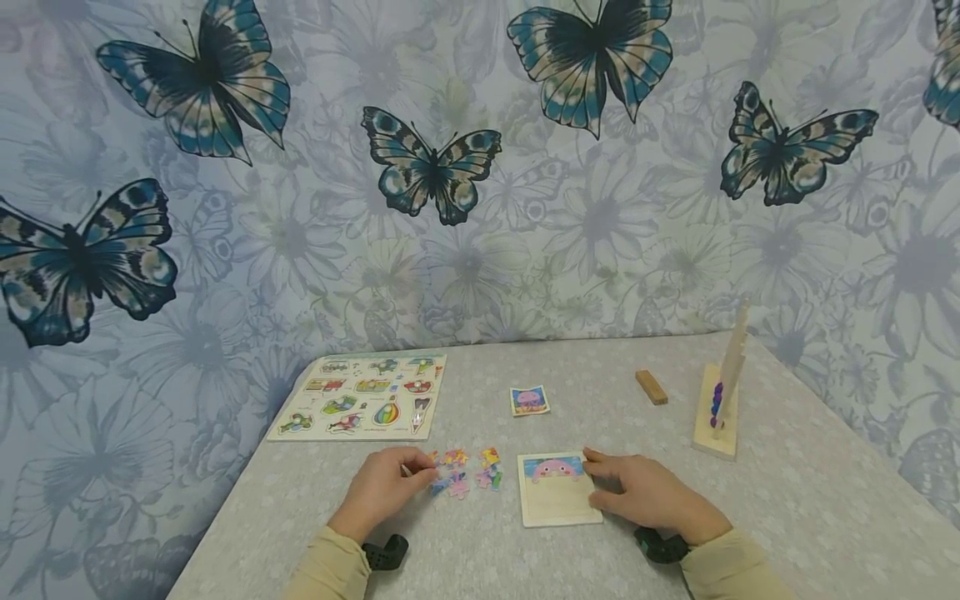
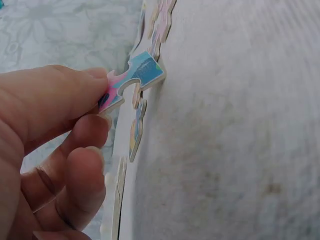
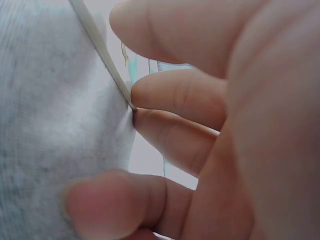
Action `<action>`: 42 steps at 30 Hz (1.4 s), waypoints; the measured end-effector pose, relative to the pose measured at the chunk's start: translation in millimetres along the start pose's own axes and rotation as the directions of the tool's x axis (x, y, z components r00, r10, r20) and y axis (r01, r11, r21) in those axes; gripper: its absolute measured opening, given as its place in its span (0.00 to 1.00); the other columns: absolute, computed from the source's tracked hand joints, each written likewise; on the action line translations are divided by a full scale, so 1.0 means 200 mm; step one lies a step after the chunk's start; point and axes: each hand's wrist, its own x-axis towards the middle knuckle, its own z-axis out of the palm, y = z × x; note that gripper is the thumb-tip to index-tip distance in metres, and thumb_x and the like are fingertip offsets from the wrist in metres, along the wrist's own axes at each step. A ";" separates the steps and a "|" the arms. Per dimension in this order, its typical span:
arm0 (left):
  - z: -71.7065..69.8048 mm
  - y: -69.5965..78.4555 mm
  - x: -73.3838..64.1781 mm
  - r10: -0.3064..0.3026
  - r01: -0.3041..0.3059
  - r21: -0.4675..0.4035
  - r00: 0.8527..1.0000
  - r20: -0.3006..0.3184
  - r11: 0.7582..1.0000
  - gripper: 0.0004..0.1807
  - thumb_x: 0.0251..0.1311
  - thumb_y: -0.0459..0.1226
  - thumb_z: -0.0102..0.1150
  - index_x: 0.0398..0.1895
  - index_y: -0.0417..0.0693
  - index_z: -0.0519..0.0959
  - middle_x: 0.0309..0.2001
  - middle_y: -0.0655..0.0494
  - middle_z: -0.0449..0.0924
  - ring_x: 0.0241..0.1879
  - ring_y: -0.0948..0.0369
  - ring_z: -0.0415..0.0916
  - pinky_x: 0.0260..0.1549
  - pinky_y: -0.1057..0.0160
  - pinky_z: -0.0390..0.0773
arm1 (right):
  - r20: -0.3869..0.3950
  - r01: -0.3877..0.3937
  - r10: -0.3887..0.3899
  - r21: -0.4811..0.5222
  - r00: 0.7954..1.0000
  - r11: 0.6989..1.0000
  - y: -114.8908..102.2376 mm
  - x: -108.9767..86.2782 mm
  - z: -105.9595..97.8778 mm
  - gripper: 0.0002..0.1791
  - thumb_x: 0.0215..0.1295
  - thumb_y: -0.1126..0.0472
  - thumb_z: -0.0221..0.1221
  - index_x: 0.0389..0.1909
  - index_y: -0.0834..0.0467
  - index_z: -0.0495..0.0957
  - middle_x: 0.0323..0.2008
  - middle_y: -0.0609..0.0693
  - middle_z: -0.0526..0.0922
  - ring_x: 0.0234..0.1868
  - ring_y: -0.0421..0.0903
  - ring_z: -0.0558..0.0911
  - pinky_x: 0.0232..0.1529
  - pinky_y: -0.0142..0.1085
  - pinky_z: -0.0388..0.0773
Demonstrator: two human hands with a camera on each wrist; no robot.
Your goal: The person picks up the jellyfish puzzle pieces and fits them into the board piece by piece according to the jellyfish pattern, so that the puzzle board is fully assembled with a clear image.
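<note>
"So, what's our left grip (image 1: pixel 386 487) pinching?"
"A puzzle piece (image 2: pixel 140 70), lower centre of the head view; our tray (image 1: pixel 562 502) lies to its right, where our right grip's (image 1: pixel 648 492) loose fingers touch the tray's edge."

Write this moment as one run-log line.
left hand: pinches jigsaw piece | right hand: touches wooden puzzle tray | fill: upper part only

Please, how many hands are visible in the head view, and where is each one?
2. The left hand pinches a puzzle piece, left of the tray; the right hand touches the tray's right edge. Neither is hidden.
</note>
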 end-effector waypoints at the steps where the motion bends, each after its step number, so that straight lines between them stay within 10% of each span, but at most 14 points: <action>1: 0.00 0.00 0.00 -0.002 0.002 0.003 1.000 -0.003 1.000 0.03 0.62 0.45 0.72 0.32 0.65 0.87 0.31 0.69 0.83 0.28 0.65 0.75 0.25 0.64 0.75 | 0.002 0.000 0.000 0.002 1.000 1.000 0.00 0.00 0.00 0.32 0.70 0.46 0.64 0.67 0.62 0.77 0.72 0.56 0.72 0.68 0.60 0.76 0.61 0.57 0.75; 15: -0.01 -0.02 0.00 0.073 -0.072 -0.028 0.996 0.052 0.997 0.05 0.67 0.42 0.67 0.42 0.56 0.87 0.29 0.65 0.80 0.24 0.65 0.72 0.23 0.65 0.72 | 0.019 -0.008 0.008 0.014 1.000 1.000 -0.02 0.00 0.00 0.33 0.68 0.46 0.66 0.67 0.62 0.76 0.72 0.58 0.72 0.56 0.51 0.83 0.49 0.41 0.81; 31: 0.01 -0.03 0.00 0.058 -0.056 -0.147 0.998 0.008 0.988 0.05 0.66 0.44 0.68 0.39 0.57 0.84 0.28 0.65 0.82 0.24 0.64 0.74 0.24 0.65 0.73 | 0.023 0.002 -0.002 0.015 1.000 1.000 -0.02 0.01 0.01 0.33 0.67 0.45 0.67 0.66 0.61 0.78 0.71 0.58 0.74 0.66 0.62 0.78 0.56 0.56 0.79; 42: 0.16 0.24 0.07 0.144 -0.063 -0.379 0.971 0.190 0.923 0.06 0.66 0.42 0.68 0.40 0.50 0.84 0.27 0.59 0.86 0.22 0.61 0.78 0.21 0.63 0.76 | 0.038 -0.009 0.008 0.035 0.999 0.999 0.00 0.02 0.01 0.34 0.66 0.45 0.67 0.66 0.61 0.78 0.70 0.57 0.74 0.54 0.50 0.85 0.47 0.41 0.81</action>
